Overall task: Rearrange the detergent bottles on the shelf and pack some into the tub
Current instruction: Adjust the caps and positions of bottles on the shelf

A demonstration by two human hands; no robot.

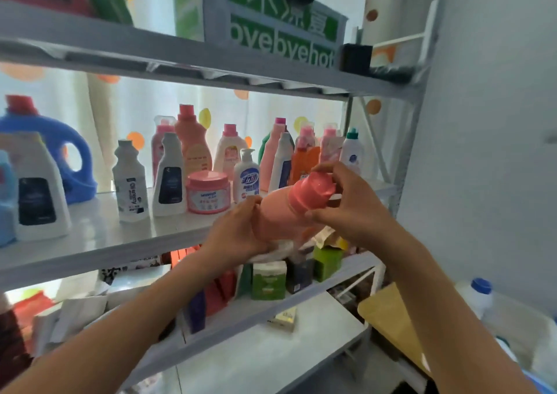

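- The pink bottle (pixel 278 215) is up in the air, in front of the middle shelf (pixel 99 237). It is tipped over on its side, with the cap pointing up and to the right.
- The left hand (pixel 238 234) is curled around the fat bottom part of the bottle and holds it.
- The right hand (pixel 346 203) has its fingers wrapped around the pink cap (pixel 310 193).
- I think the bottle is hard plastic and smooth, so it could slip. If it is full, it will feel heavy at the bottom.
- The best place to hold it looks like the fat body or the thin neck under the cap. Holding only the cap may be risky, as the cap could turn or pop off.
- Many other bottles (pixel 168 176) stand on the shelf behind, close together. A round pink jar (pixel 208 191) stands near the front.
- A clear tub (pixel 512 327) sits low on the right, with a blue-capped bottle (pixel 479 297) inside or just beside it. I cannot tell which.
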